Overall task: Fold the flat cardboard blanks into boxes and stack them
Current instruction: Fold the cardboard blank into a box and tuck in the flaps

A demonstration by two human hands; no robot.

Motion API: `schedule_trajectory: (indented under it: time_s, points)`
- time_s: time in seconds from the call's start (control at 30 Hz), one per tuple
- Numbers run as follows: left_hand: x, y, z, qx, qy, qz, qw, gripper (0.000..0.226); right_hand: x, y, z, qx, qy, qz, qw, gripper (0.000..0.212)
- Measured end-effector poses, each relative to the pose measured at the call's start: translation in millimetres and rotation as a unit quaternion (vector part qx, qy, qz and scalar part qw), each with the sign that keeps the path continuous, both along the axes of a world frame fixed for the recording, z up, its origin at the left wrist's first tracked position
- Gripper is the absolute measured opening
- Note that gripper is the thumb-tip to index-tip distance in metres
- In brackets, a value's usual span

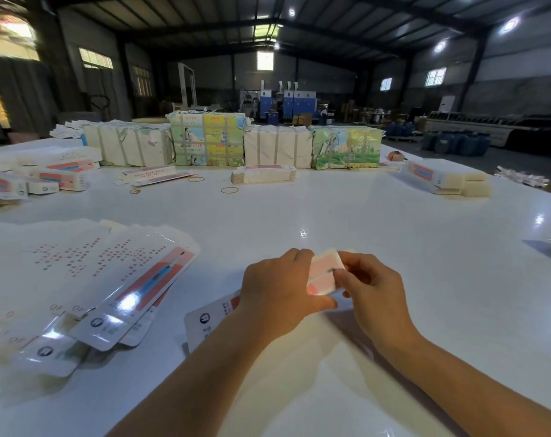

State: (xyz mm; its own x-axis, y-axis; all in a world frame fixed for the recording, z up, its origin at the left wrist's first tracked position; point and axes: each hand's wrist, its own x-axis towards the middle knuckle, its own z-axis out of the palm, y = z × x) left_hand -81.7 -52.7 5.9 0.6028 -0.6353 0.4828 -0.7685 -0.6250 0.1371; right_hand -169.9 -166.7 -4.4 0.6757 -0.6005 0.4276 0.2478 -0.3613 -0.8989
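Closing the far end of 1 box, both hands on it, at the near middle of the table [378, 209].

A fan of flat blanks [110, 279] lies to the left, folded boxes [447, 179] far right. The box [324, 274] is held above the table; the left hand [277, 291] grips its body, the right hand [372, 288] pinches the end flap. Next, I judge: tuck that flap in squarely, then stack the box.

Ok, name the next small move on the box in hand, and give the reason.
Probably tuck the end flap closed. Both hands, left hand and right hand, grip the far end of the pink-and-white box, fingers pinching at its flap, so that end looks unfinished; the stacking comes afterwards.
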Motion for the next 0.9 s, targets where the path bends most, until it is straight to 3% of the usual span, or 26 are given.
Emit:
schedule_trajectory:
  time_s: [0.17, 0.33, 0.73, 0.9]
  points:
    - [-4.6, -7.7, -0.5, 0.022, -0.013, 0.009, 1.0, 0.064, 0.5, -3.3, 4.0, 0.117, 0.005, 0.012, 0.993, 0.039]
    - [-7.6, -9.5, -2.5, 0.029, -0.033, 0.017, 0.999, 0.064, 3.7, -9.3, 3.7, 0.193, 0.034, 0.021, 0.98, 0.025]
    - [-24.2, -17.8, -6.4, 0.073, -0.101, 0.04, 0.991, 0.05, 4.0, -9.5, -3.3, 0.114, 0.065, -0.011, 0.991, 0.033]
    - [-24.0, -18.2, -3.8, 0.052, -0.103, 0.035, 0.993, 0.055, 3.0, -6.1, -2.1, 0.005, 0.089, -0.038, 0.995, 0.026]
